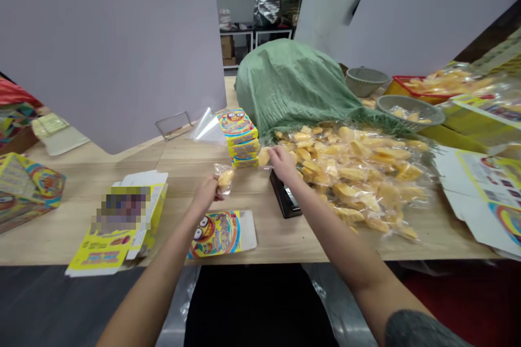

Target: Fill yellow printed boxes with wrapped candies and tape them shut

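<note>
My left hand (209, 190) is closed on a clear packet of yellow chips (225, 178), held above the wooden table (183, 173). Between the fingers of my right hand (282, 163) is another yellow chip packet (264, 156), just right of a stack of small yellow printed boxes (244, 147). Below my left hand lies a flat yellow box (222, 233) with a cartoon face and a white flap. A dark device that looks like a scale (284, 197) sits partly under my right forearm. Beside that arm spreads a large heap of chip packets (362, 168).
A green cloth (288, 86) covers a big mound behind the heap. Grey baskets (366, 80) and a red-rimmed tray (407, 86) stand at the back right. Printed cartons lie left (122, 216) and right (484, 189). A metal wire frame (173, 125) stands near the grey partition (122, 37).
</note>
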{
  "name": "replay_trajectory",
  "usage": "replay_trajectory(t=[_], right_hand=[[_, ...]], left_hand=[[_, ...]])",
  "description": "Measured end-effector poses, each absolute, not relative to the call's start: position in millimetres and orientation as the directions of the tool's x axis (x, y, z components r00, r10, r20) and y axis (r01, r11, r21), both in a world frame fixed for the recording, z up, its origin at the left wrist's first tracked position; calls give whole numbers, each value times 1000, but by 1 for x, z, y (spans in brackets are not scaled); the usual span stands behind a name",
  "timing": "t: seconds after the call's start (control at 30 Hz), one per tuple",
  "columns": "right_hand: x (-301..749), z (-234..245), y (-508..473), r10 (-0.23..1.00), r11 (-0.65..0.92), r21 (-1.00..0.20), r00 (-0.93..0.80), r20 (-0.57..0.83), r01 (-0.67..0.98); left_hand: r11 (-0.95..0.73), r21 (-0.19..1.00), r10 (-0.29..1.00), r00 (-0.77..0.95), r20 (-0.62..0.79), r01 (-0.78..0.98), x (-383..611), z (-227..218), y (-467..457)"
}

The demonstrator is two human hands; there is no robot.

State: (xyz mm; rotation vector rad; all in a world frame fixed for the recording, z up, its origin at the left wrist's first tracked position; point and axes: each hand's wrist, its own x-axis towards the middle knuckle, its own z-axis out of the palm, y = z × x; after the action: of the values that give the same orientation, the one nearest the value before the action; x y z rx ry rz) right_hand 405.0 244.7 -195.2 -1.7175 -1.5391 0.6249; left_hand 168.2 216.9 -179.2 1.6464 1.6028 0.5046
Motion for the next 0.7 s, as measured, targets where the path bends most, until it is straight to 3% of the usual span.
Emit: replay_trajectory(t=[0.1,0.17,0.2,0.27,0.33,0.4,0.5,0.6,0.7], right_hand=[[413,-194,216,974,-16,-978,226,32,208],[415,-191,192,963,12,-1000,270,7,-16],[414,-190,181,953,49,-999,301,46,-4],[411,-187,162,922,143,-956,316,223,256],[403,-189,148,904,216,-812,202,376,542],[390,-197,135,929,249,-635,4,369,731],[368,-219,113,964,264,-447,-226,136,855],[357,-242,84,962,257,-390,-272,17,884],[365,-257,61,942,329,-384,-330,67,863]], left_hand=[[34,787,950,224,-216,616,168,-168,190],[-205,668,916,381,-125,715,182,-167,169],[-367,532,872,482,-90,763,191,-169,159],[-603,232,765,636,-104,763,210,-174,141],[-653,107,730,661,-173,749,226,-179,127],[-628,95,743,631,-222,773,233,-179,117],[-612,100,747,615,-251,784,218,-170,111],[-592,185,764,619,-184,785,174,-163,112],[-508,202,809,545,-223,837,127,-176,119]])
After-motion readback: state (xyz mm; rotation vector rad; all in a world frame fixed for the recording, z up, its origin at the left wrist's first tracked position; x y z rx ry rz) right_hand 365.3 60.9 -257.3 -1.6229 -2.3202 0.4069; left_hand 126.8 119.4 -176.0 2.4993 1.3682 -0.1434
